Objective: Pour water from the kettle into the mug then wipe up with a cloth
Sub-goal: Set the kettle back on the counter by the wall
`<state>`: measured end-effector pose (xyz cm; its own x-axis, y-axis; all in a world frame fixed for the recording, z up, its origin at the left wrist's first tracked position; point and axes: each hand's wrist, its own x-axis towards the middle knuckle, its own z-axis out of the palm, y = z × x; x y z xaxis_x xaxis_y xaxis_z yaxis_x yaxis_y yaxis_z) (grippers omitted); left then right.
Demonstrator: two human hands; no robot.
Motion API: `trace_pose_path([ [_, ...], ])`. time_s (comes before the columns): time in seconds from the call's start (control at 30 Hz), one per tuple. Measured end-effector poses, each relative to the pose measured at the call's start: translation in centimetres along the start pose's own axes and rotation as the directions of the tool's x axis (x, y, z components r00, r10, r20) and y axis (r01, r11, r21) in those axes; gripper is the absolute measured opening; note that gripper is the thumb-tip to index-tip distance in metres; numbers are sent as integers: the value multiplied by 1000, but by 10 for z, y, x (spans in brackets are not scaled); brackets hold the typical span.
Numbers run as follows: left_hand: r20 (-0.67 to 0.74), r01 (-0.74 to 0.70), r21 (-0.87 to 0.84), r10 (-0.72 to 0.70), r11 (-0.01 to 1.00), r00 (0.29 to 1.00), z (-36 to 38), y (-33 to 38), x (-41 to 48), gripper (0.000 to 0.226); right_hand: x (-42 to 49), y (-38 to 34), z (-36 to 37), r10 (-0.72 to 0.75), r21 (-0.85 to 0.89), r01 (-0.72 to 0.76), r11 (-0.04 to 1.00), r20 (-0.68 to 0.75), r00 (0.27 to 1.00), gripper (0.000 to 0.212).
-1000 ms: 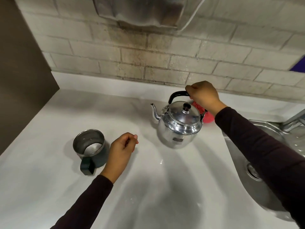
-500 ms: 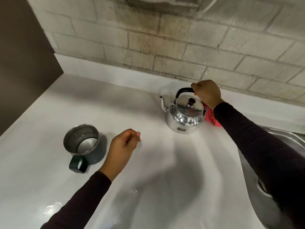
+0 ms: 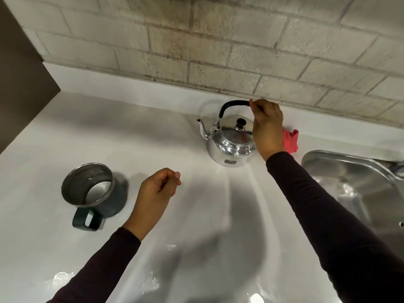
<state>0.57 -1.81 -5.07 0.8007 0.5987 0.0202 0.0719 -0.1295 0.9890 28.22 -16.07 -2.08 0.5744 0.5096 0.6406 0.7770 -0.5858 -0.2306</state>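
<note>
A shiny steel kettle (image 3: 229, 145) with a black handle stands on the white counter (image 3: 196, 215) near the back wall, spout pointing left. My right hand (image 3: 267, 127) grips the right end of its handle. A dark green mug (image 3: 96, 193) with a steel inside sits at the left, its handle toward me. Just right of the mug, my left hand (image 3: 156, 193) hovers loosely curled over the counter and holds nothing. A red cloth (image 3: 290, 139) lies behind my right hand, partly hidden.
A steel sink (image 3: 354, 182) is set into the counter at the right. A brick wall (image 3: 218, 51) runs along the back, and a dark panel (image 3: 19, 84) closes the left side. Small wet patches (image 3: 59, 278) glisten near the front.
The kettle has gone back and down onto the counter near the wall, my right hand still on its handle. My left hand has stayed beside the mug.
</note>
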Motion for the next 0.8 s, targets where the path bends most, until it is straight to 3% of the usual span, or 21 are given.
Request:
trace_pose_path([
  [0.1,1,5,-17,-5,1000,1000,0,1,-2,37,11,7,6,125,55,-135,989,151,981,35],
  [0.23,0,7,-3,-7,1000,1000,-3,1,-1,36,16,14,20,310,85,-370,925,394,865,41],
  [0.47,-19,6,21,-6,1000,1000,-4,2,-2,35,33,13,23,447,170,-615,770,545,710,47],
  [0.6,19,6,10,-6,1000,1000,-1,3,-2,36,23,27,8,530,253,-625,739,355,770,33],
  [0.67,32,17,3,-17,1000,999,1,3,-3,36,9,37,-2,598,246,-659,711,281,751,31],
  [0.8,76,29,31,-31,999,997,11,1,-3,33,-18,60,-11,626,115,-650,751,191,756,24],
])
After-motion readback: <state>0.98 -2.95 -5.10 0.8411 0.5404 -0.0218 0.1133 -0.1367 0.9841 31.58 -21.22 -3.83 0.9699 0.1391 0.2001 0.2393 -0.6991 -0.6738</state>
